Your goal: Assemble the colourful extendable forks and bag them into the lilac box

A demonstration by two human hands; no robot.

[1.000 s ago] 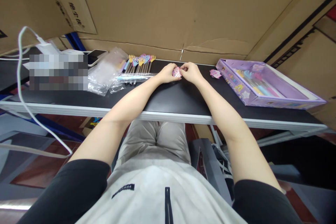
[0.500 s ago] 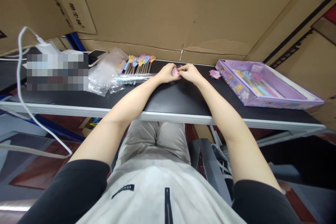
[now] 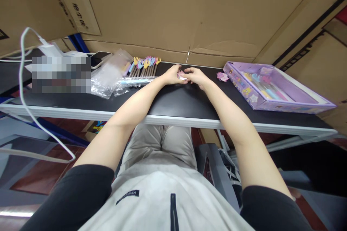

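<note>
black tabletop (image 3: 180, 103), pens (image 3: 146, 66), purple box (image 3: 245, 92), pink piece (image 3: 180, 74)

Pink piece (image 3: 180, 74) partly hidden, pixelated patch (image 3: 61, 75)

A smooth, faintly sheened surface is shown by the tabletop (image 3: 184, 101), which is edged by a metal-looking rail (image 3: 184, 120). The wall (image 3: 173, 14) is made of matt, creased cardboard. Glossy, crinkled plastic is seen in the clear wrapping (image 3: 103, 89). 2 sleeves (image 3: 73, 191) are cut from matt cloth. Whether the pink piece (image 3: 181, 75) is paper or film cannot be told.
</note>
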